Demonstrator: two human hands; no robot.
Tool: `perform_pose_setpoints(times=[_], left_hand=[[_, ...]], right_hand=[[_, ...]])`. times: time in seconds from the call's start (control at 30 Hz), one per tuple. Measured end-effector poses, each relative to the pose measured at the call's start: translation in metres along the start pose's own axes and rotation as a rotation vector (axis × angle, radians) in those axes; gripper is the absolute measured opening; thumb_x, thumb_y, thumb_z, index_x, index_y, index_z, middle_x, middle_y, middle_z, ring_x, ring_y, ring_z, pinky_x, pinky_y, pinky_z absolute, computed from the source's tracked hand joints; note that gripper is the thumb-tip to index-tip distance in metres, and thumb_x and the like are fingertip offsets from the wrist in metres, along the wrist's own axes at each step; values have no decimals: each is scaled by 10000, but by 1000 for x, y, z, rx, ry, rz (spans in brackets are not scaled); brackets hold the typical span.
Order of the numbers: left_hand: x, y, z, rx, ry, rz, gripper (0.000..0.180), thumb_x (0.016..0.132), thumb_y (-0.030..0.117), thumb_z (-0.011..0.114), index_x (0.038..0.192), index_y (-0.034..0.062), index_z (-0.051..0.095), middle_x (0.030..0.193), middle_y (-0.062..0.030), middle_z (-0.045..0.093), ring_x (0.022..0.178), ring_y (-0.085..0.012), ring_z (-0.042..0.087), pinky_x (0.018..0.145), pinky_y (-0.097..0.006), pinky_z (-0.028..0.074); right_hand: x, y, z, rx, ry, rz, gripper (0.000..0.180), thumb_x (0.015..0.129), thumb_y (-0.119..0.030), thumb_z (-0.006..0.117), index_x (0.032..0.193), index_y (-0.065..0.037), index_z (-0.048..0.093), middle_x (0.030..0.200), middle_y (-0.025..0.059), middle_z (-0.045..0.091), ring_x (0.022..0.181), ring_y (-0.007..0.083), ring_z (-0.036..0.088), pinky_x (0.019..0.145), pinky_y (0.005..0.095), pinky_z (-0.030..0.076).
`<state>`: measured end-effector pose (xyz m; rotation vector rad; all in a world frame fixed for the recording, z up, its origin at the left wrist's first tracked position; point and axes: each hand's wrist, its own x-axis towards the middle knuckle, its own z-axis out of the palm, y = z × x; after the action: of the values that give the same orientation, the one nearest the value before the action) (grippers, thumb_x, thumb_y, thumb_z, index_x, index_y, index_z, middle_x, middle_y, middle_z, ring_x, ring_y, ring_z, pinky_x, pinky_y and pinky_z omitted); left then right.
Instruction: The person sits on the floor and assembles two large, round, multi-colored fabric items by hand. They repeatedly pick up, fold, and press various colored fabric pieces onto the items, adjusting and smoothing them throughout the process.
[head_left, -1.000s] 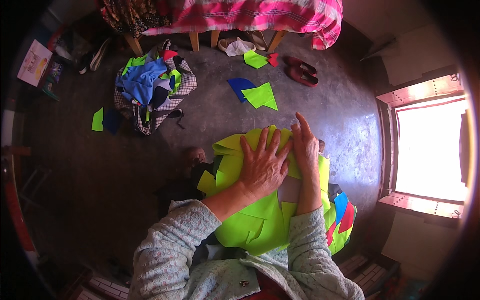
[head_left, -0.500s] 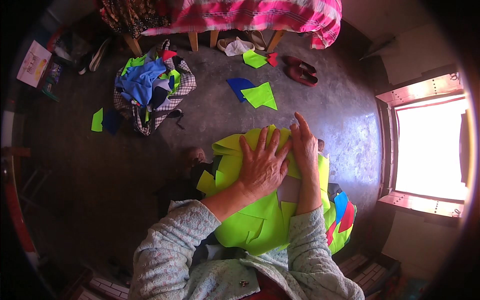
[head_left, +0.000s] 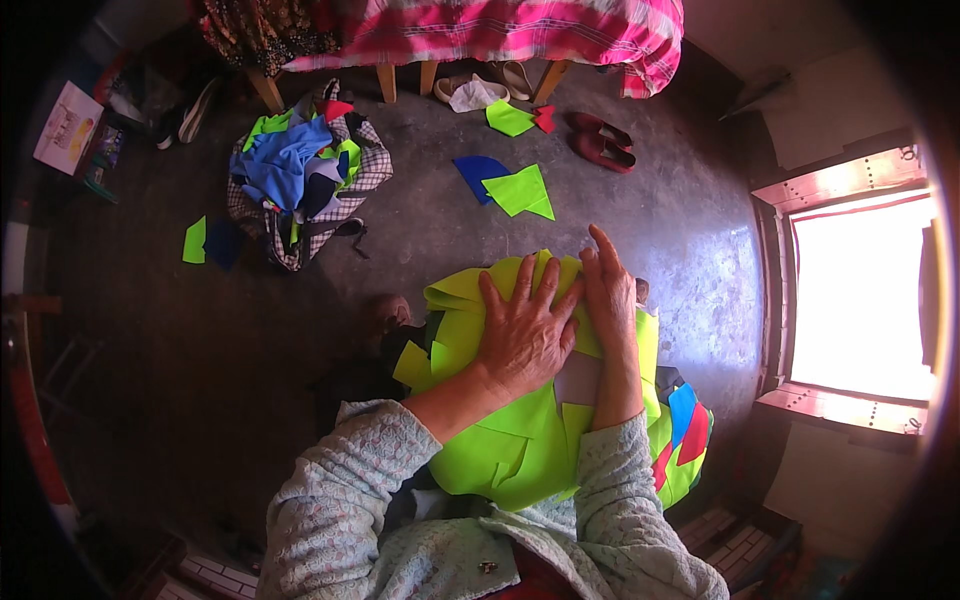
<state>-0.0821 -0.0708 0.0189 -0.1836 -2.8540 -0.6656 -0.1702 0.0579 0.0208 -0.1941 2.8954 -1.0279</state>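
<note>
Layered pieces of lime-yellow fabric point(head_left: 490, 450) lie in a heap over my lap. Pressing flat on the upper part of the heap is my left hand point(head_left: 527, 328), its fingers spread. My right hand point(head_left: 611, 305) rests edge-on just right of it, fingers stretched out and one pointing up past the heap's far edge. The left fingertips come close to the right hand or touch it. A greyish patch point(head_left: 577, 382) shows between the lime layers below the hands. Blue and red scraps point(head_left: 690, 425) stick out beside my right forearm.
A checked bag point(head_left: 372, 165) stuffed with blue, lime and dark cloth stands at the far left. Lime scraps point(head_left: 520, 192) and a blue scrap point(head_left: 472, 175) lie on the floor ahead. Dark red shoes point(head_left: 602, 145) sit beyond, near a pink-draped bed point(head_left: 480, 35). A bright opening point(head_left: 860, 295) is on the right.
</note>
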Motion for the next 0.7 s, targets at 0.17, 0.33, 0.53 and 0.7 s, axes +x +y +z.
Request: perform_pose_setpoints(times=[0.17, 0.33, 0.53, 0.7], left_hand=[[1, 0, -1, 3, -4, -1, 500, 887, 340, 568, 1365, 200, 518, 1420, -116, 429, 1349, -320, 351, 951, -712, 273], [0, 0, -1, -4, -6, -3, 515, 886, 334, 571, 1379, 200, 505, 1422, -120, 426, 1352, -324, 345, 951, -716, 273], [0, 0, 0, -5, -17, -5, 523, 882, 331, 577, 1384, 204, 501, 1423, -121, 424, 1357, -325, 338, 953, -717, 272], [0, 0, 1, -5, -12, -9, 526, 881, 331, 579, 1386, 207, 498, 1422, -119, 426, 1355, -325, 342, 956, -716, 271]], right_hand=[[0, 2, 1, -16, 4, -9, 406, 991, -300, 504, 1360, -129, 509, 850, 201, 678, 795, 341, 681, 707, 430, 507], [1, 1, 0, -16, -6, 6, 408, 993, -301, 502, 1363, -129, 508, 864, 198, 681, 801, 340, 682, 712, 423, 510], [1, 2, 1, -7, 1, -2, 409, 994, -304, 502, 1362, -126, 510, 850, 204, 678, 796, 336, 683, 711, 422, 510], [0, -1, -1, -17, -12, 16, 410, 993, -305, 503, 1361, -126, 511, 841, 211, 675, 794, 339, 683, 714, 423, 509]])
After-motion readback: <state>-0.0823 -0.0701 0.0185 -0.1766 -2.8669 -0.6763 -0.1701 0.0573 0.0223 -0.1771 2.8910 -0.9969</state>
